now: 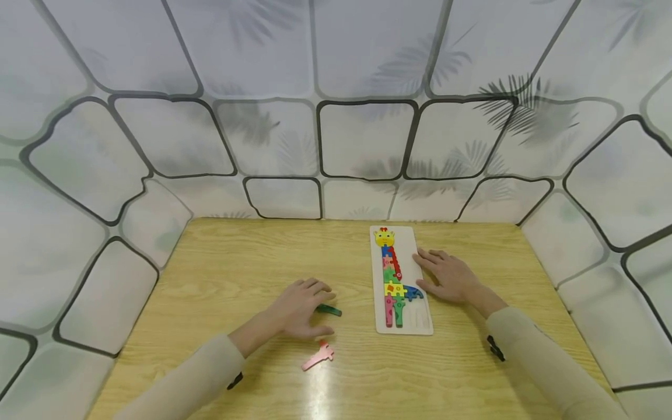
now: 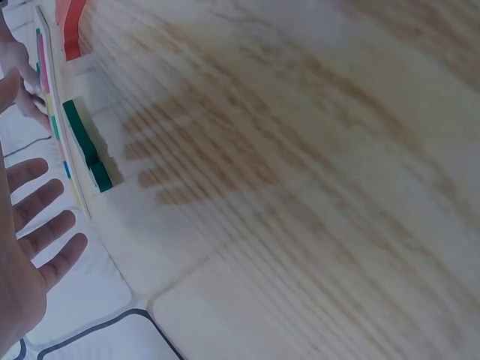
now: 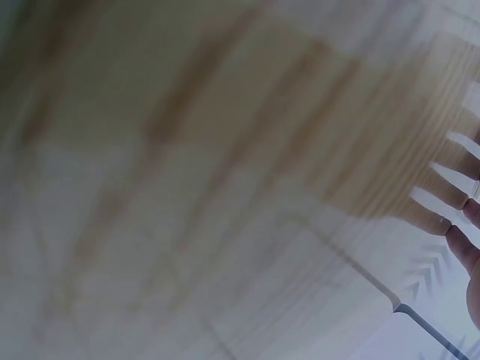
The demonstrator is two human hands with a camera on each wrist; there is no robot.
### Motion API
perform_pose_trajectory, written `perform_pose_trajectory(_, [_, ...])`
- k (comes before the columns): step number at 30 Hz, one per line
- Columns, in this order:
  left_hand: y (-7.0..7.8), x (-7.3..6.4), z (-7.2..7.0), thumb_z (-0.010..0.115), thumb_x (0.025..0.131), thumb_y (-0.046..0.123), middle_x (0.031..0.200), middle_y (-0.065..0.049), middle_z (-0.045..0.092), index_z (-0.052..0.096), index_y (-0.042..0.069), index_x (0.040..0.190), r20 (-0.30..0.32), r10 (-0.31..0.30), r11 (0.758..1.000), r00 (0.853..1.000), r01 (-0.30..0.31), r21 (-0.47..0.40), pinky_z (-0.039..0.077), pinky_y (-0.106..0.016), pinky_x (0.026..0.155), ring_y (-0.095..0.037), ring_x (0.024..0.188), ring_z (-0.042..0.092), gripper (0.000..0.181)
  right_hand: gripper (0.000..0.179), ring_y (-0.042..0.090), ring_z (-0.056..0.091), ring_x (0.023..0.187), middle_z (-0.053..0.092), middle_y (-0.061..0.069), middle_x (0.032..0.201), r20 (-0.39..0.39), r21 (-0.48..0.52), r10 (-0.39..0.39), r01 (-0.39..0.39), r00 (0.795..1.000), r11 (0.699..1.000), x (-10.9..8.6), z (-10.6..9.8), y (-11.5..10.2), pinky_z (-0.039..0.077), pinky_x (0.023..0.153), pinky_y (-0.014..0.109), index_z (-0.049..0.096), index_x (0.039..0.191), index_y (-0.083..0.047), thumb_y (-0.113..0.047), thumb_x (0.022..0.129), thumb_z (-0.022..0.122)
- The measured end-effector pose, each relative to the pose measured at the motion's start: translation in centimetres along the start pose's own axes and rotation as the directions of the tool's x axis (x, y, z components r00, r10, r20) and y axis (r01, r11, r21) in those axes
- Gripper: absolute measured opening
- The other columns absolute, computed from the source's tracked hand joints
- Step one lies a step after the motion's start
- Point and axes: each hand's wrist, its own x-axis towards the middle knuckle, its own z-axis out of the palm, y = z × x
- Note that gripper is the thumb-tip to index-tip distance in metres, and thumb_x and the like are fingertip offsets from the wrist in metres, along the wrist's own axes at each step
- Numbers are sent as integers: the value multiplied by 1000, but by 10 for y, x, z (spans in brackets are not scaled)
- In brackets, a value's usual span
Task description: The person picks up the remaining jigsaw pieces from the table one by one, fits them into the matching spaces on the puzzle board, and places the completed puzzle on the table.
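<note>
A pale puzzle board lies right of the table's middle, bearing a giraffe built of colourful jigsaw pieces. Its lower right part shows a bare recess. My right hand rests at the board's right edge, fingers spread and fairly straight. Over the table, my left hand hovers with loosely extended fingers around a dark green puzzle piece, partly hidden by the hand. In the left wrist view the fingers are apart from that green piece. Closer to me lies a pink puzzle piece.
The wooden table is bounded at the back and sides by pale walls with dark outlined stone shapes and leaf prints. Bare wood lies left of the left hand and between the hands in front of the board.
</note>
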Motion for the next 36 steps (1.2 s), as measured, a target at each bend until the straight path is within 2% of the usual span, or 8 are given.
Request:
perform_pose_trajectory(10, [11,-13,-2,70,90,65,137,-2,67,66,20,138,-10,52,999,999,-52,18,56,-46,101,-24,127,62,66,75,42,46,150,40,10,170,8,-4,5,-5,1000,1000,2,2,2,44,116,64,39,164,-19,-61,103,52])
perform_pose_trajectory(17, [13,-20,7,69,91,66,138,2,65,65,20,141,-23,106,994,994,-105,20,55,-39,101,-19,128,61,68,75,43,46,150,39,11,170,9,5,6,-6,1000,1000,1,0,0,43,117,65,39,164,-18,-60,103,53])
perform_pose_trajectory(22, [14,-26,14,71,88,68,138,1,66,67,18,135,-61,185,983,981,-185,0,55,-40,104,-19,129,61,68,75,44,46,150,39,12,170,6,13,7,-7,1000,1000,0,-1,0,43,116,66,39,164,-18,-60,103,53])
perform_pose_trajectory(26, [16,-31,17,73,85,71,133,2,68,68,23,125,-80,246,969,966,-245,30,54,-38,104,-18,127,62,63,75,44,46,149,40,12,170,2,11,6,-6,1000,1000,0,-1,1,44,115,66,39,164,-18,-60,103,53])
perform_pose_trajectory(31, [17,-37,21,69,84,77,132,2,69,69,24,122,-72,258,965,964,-252,79,53,-37,103,-17,126,63,65,75,44,47,149,41,12,170,0,4,3,-3,1000,1000,0,0,1,44,115,66,40,164,-18,-60,103,53])
perform_pose_trajectory(36, [19,-44,21,67,85,77,132,1,69,69,22,130,-46,267,961,963,-263,89,53,-38,106,-17,126,63,71,75,43,46,150,39,11,170,13,14,10,-10,1000,1000,1,1,1,43,116,66,38,164,-19,-60,103,53])
